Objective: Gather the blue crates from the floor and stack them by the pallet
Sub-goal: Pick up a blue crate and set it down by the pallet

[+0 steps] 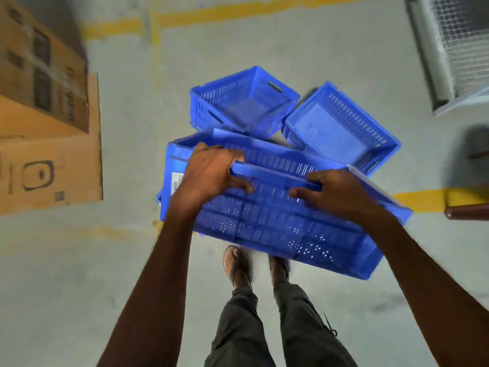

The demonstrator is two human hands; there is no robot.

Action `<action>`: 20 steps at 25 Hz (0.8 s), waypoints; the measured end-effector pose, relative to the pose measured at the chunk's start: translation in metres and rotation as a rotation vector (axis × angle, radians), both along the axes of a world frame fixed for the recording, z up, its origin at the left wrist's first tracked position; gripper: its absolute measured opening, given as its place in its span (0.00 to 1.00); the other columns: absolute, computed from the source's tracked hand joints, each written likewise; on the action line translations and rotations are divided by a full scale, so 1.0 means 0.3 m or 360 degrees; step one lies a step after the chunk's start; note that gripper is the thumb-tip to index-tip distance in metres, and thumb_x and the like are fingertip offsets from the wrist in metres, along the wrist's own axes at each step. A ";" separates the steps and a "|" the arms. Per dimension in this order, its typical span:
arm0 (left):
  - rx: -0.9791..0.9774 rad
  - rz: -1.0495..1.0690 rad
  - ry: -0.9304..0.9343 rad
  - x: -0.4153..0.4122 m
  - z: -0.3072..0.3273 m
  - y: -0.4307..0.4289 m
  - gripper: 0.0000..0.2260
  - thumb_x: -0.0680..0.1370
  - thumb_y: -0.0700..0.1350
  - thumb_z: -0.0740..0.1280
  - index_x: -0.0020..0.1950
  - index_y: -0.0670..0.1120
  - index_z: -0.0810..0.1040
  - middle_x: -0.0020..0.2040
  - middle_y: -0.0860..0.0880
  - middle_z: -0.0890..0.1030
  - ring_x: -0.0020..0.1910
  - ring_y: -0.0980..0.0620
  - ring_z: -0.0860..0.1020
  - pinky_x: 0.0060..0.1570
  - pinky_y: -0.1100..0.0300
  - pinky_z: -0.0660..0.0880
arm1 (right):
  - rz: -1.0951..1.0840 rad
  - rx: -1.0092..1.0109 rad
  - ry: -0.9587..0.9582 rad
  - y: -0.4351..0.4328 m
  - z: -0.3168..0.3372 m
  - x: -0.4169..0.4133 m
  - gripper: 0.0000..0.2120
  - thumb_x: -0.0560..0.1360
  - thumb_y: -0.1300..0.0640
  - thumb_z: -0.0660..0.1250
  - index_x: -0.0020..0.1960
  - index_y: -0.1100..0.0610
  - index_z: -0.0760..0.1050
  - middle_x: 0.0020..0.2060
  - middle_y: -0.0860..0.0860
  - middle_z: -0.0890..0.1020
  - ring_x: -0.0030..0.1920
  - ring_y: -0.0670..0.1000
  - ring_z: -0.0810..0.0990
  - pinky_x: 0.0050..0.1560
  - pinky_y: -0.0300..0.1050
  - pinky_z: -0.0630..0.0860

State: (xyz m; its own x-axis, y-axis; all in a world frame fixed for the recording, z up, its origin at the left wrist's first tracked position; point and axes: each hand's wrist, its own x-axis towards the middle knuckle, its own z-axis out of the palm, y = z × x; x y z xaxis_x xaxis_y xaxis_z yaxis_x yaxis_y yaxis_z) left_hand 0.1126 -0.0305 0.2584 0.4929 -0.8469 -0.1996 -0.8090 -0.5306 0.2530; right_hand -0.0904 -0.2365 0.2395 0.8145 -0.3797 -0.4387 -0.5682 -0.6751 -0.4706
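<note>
Both hands grip the near rim of a large perforated blue plastic crate [277,223]: left hand [211,170] and right hand [341,192], fingers curled tight around it, tilting it above the grey concrete floor [79,274].

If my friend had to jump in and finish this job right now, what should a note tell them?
Left hand: gripping the near long rim of the big blue crate.
Right hand: gripping the same rim, further right.
That crate is tilted on its side, held above the floor in front of the feet.
Two smaller blue crates sit on the floor just beyond it: one on the left, one on the right, both upright and empty.
Done: one crate picked up.
Left: carry it over, then stack the other two. No pallet is in view.
</note>
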 end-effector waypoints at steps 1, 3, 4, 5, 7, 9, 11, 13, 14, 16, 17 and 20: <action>-0.0047 0.0122 0.0036 -0.015 0.072 0.060 0.26 0.64 0.74 0.70 0.47 0.53 0.79 0.36 0.55 0.77 0.48 0.49 0.80 0.50 0.53 0.65 | 0.0102 -0.0049 -0.0017 0.030 0.076 0.043 0.31 0.70 0.25 0.58 0.36 0.54 0.75 0.30 0.49 0.81 0.37 0.50 0.82 0.43 0.52 0.78; -0.0197 0.0323 0.0170 -0.064 0.186 0.150 0.25 0.71 0.74 0.63 0.49 0.54 0.80 0.40 0.57 0.80 0.48 0.52 0.78 0.50 0.54 0.68 | 0.0299 -0.0137 -0.0006 0.101 0.213 0.124 0.28 0.76 0.30 0.59 0.35 0.53 0.76 0.32 0.48 0.83 0.41 0.51 0.82 0.46 0.51 0.78; -0.0253 0.0393 0.0206 -0.095 0.236 0.187 0.25 0.75 0.72 0.58 0.49 0.53 0.80 0.41 0.55 0.82 0.48 0.52 0.79 0.50 0.54 0.71 | 0.0398 -0.0141 -0.0005 0.137 0.270 0.161 0.26 0.77 0.32 0.59 0.35 0.53 0.76 0.34 0.48 0.84 0.42 0.52 0.82 0.47 0.51 0.78; -0.0276 0.0437 0.0167 -0.129 0.280 0.219 0.25 0.79 0.69 0.55 0.47 0.50 0.79 0.41 0.52 0.82 0.47 0.49 0.80 0.48 0.52 0.74 | 0.0501 -0.0151 0.0000 0.176 0.325 0.198 0.25 0.77 0.33 0.59 0.36 0.53 0.76 0.36 0.49 0.84 0.45 0.52 0.82 0.48 0.50 0.77; -0.0233 0.0570 -0.0035 -0.179 0.362 0.309 0.23 0.84 0.63 0.53 0.43 0.48 0.74 0.40 0.46 0.83 0.47 0.42 0.81 0.45 0.50 0.74 | 0.0739 -0.0210 -0.0034 0.280 0.437 0.278 0.22 0.78 0.36 0.62 0.38 0.53 0.77 0.43 0.51 0.84 0.51 0.55 0.81 0.50 0.49 0.75; -0.0199 0.0788 -0.0101 -0.188 0.414 0.453 0.22 0.84 0.62 0.52 0.44 0.49 0.76 0.42 0.46 0.84 0.49 0.40 0.81 0.43 0.52 0.71 | 0.0960 -0.0225 -0.0138 0.400 0.534 0.358 0.15 0.77 0.41 0.66 0.43 0.52 0.80 0.48 0.53 0.83 0.55 0.56 0.80 0.56 0.50 0.71; -0.0244 0.1016 -0.0086 -0.192 0.458 0.651 0.25 0.84 0.64 0.50 0.44 0.48 0.77 0.40 0.47 0.82 0.46 0.40 0.80 0.40 0.53 0.67 | 0.1198 -0.0137 -0.0189 0.553 0.610 0.427 0.14 0.75 0.41 0.69 0.50 0.51 0.80 0.51 0.50 0.83 0.57 0.53 0.79 0.56 0.49 0.69; -0.0300 0.1231 -0.0061 -0.186 0.493 0.853 0.28 0.82 0.66 0.49 0.45 0.46 0.78 0.38 0.46 0.81 0.42 0.40 0.79 0.38 0.53 0.66 | 0.1380 -0.0124 -0.0168 0.717 0.667 0.481 0.22 0.70 0.33 0.71 0.56 0.46 0.77 0.53 0.46 0.82 0.57 0.50 0.79 0.55 0.49 0.71; -0.0328 0.1346 -0.0050 -0.181 0.513 0.961 0.29 0.82 0.67 0.49 0.44 0.46 0.78 0.38 0.45 0.81 0.41 0.40 0.79 0.38 0.53 0.68 | 0.1470 -0.0243 -0.0214 0.805 0.681 0.507 0.28 0.66 0.29 0.71 0.59 0.45 0.75 0.55 0.47 0.82 0.58 0.51 0.78 0.57 0.50 0.71; -0.0370 0.1560 -0.0040 -0.184 0.569 1.186 0.30 0.82 0.68 0.50 0.43 0.45 0.78 0.38 0.45 0.81 0.40 0.41 0.79 0.42 0.52 0.73 | 0.1554 -0.0584 -0.0445 1.006 0.707 0.533 0.38 0.63 0.27 0.70 0.67 0.46 0.70 0.60 0.50 0.78 0.62 0.55 0.74 0.62 0.55 0.67; -0.0394 0.1651 -0.0063 -0.192 0.600 1.317 0.30 0.82 0.68 0.50 0.43 0.45 0.78 0.38 0.45 0.82 0.40 0.42 0.79 0.44 0.51 0.74 | 0.1574 -0.0668 -0.0588 1.137 0.721 0.536 0.42 0.63 0.27 0.70 0.71 0.47 0.67 0.63 0.51 0.76 0.64 0.56 0.72 0.64 0.56 0.65; -0.0419 0.1873 -0.0192 -0.231 0.660 1.677 0.28 0.82 0.67 0.50 0.44 0.47 0.79 0.40 0.46 0.83 0.41 0.43 0.80 0.43 0.52 0.73 | 0.1773 -0.0724 -0.0883 1.555 0.760 0.518 0.48 0.64 0.31 0.71 0.77 0.51 0.60 0.70 0.53 0.69 0.70 0.57 0.65 0.72 0.64 0.56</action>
